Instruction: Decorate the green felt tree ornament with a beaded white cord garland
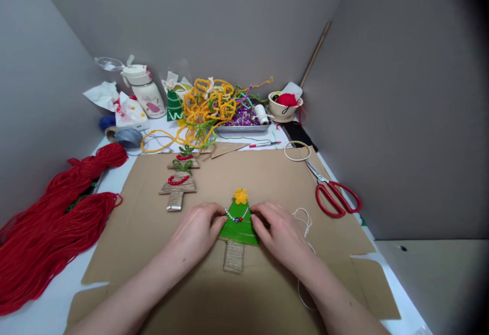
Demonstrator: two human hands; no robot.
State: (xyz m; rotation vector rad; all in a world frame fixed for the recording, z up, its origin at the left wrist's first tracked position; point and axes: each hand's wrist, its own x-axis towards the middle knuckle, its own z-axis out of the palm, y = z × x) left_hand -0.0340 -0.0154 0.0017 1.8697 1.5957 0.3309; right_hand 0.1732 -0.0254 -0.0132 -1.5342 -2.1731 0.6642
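A green tree ornament [237, 227] lies on the brown cardboard sheet [267, 177]. It has a yellow flower on top, a short bead string across it and a twine-wrapped trunk. My left hand [198, 230] pinches the left end of the bead string at the tree's edge. My right hand [280, 235] pinches the right end, fingers curled. White string [303, 220] lies just right of my right hand.
Two twine-wrapped trees with red beads [179, 182] lie to the upper left. Red scissors [334, 195] and a ring lie at right. Red yarn [49, 223] is heaped at left. Pipe cleaners [208, 106], a bead tray, a bottle and a bowl stand at the back.
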